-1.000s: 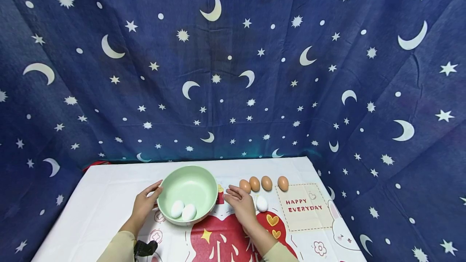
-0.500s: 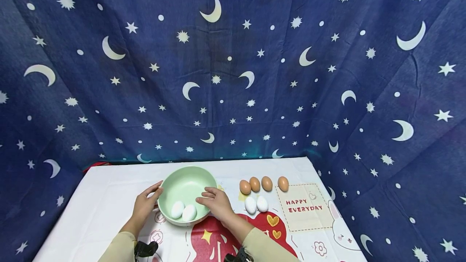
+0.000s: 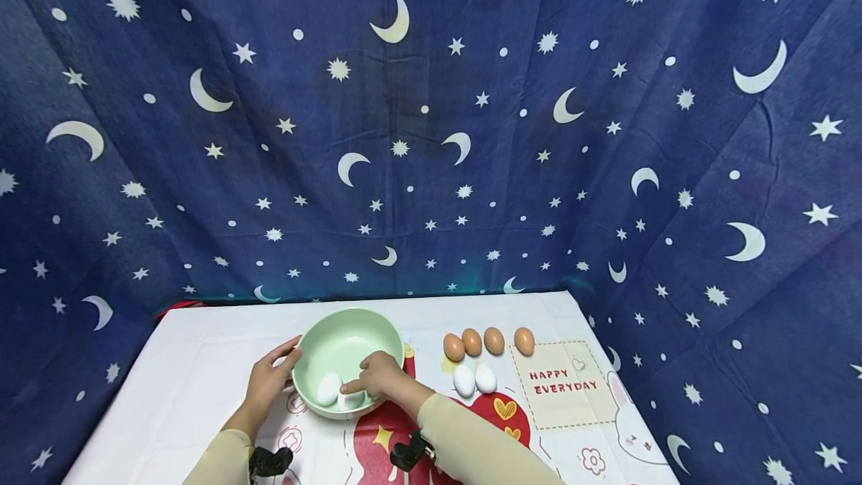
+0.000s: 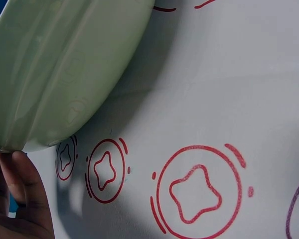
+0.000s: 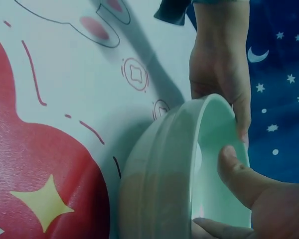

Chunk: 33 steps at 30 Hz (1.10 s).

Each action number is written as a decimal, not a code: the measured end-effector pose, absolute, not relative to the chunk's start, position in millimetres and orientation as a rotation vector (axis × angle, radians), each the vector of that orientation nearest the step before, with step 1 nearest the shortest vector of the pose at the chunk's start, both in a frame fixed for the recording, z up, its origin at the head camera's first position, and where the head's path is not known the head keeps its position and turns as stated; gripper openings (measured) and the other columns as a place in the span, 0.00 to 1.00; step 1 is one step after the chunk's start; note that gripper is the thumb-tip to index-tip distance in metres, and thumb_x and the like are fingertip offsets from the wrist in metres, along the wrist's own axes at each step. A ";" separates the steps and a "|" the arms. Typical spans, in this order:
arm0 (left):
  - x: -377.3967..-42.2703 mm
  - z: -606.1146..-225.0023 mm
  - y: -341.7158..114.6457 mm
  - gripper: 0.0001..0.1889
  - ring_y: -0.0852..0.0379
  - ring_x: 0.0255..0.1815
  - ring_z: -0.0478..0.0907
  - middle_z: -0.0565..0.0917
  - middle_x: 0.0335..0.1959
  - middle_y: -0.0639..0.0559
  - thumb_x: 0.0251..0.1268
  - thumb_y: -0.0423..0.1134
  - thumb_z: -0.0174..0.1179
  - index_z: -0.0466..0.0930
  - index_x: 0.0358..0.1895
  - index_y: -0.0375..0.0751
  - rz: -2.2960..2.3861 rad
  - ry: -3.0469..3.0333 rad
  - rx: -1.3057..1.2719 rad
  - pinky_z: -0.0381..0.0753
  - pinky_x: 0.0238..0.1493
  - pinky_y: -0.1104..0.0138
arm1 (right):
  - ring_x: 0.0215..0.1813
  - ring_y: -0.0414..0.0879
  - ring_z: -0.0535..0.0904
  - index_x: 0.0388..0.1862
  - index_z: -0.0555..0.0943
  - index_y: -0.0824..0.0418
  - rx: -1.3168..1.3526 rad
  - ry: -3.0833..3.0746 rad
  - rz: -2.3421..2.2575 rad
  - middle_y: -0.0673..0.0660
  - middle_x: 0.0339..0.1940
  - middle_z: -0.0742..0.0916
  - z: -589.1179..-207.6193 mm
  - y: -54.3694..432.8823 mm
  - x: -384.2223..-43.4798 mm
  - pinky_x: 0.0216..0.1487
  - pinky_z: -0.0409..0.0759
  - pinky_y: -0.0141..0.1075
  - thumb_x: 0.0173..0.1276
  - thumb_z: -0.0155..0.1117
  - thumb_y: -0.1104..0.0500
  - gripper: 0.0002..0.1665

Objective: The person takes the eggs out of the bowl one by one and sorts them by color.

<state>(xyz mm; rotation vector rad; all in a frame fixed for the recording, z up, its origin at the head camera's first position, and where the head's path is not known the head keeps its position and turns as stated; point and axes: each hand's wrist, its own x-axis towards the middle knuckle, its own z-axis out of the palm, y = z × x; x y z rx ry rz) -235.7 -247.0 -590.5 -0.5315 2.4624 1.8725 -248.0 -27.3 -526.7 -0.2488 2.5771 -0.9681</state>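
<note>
A pale green bowl (image 3: 347,339) stands on the printed cloth, with two white eggs inside. My left hand (image 3: 268,374) holds its left rim; in the left wrist view, those fingers (image 4: 24,177) reach the bowl's edge. My right hand (image 3: 381,376) reaches into the bowl from the right. One straight finger lies over the right-hand white egg (image 3: 350,400), partly covering it. The other white egg (image 3: 328,388) sits just left of that fingertip. In the right wrist view, two digits of the right hand (image 5: 259,199) stand spread apart inside the rim.
Right of the bowl, two white eggs (image 3: 474,379) lie side by side. Behind them is a row of several brown eggs (image 3: 494,340), the rightmost set slightly apart. A printed white tablecloth (image 3: 222,335) covers the table; a blue starry curtain (image 3: 431,133) hangs behind.
My right hand has moved left from beside the white eggs on the cloth, over the rim and down to the right-hand egg in the bowl. The left hand has stayed at the rim.
</note>
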 end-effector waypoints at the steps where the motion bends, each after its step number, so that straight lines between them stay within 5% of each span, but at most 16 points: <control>1: -235.6 -590.6 -247.1 0.30 0.55 0.50 0.81 0.72 0.63 0.37 0.73 0.54 0.55 0.69 0.71 0.41 1.871 2.464 -0.531 0.86 0.40 0.72 | 0.37 0.46 0.79 0.49 0.83 0.73 -0.247 2.575 -0.938 0.62 0.44 0.87 -526.8 -28.7 -248.8 0.38 0.81 0.29 0.53 0.80 0.52 0.33; 6: -235.8 -590.4 -247.0 0.30 0.58 0.48 0.81 0.72 0.63 0.37 0.73 0.53 0.55 0.69 0.71 0.41 1.865 2.469 -0.539 0.87 0.41 0.71 | 0.30 0.41 0.75 0.50 0.83 0.71 -0.245 2.559 -0.832 0.59 0.43 0.87 -528.8 -34.4 -252.7 0.25 0.74 0.25 0.54 0.79 0.49 0.33; 21: -237.4 -590.7 -246.9 0.30 0.62 0.45 0.81 0.72 0.63 0.37 0.73 0.53 0.55 0.69 0.71 0.40 1.874 2.464 -0.539 0.86 0.40 0.73 | 0.21 0.41 0.78 0.47 0.87 0.67 -0.238 2.515 -0.812 0.52 0.23 0.83 -536.2 -39.8 -257.9 0.21 0.72 0.23 0.53 0.81 0.52 0.27; 33: -235.4 -590.3 -247.3 0.29 0.55 0.51 0.80 0.72 0.64 0.37 0.73 0.54 0.54 0.69 0.71 0.41 1.857 2.465 -0.537 0.86 0.42 0.71 | 0.17 0.40 0.73 0.42 0.86 0.71 -0.143 2.328 -1.044 0.55 0.16 0.80 -533.9 -37.2 -256.7 0.28 0.86 0.32 0.53 0.79 0.66 0.18</control>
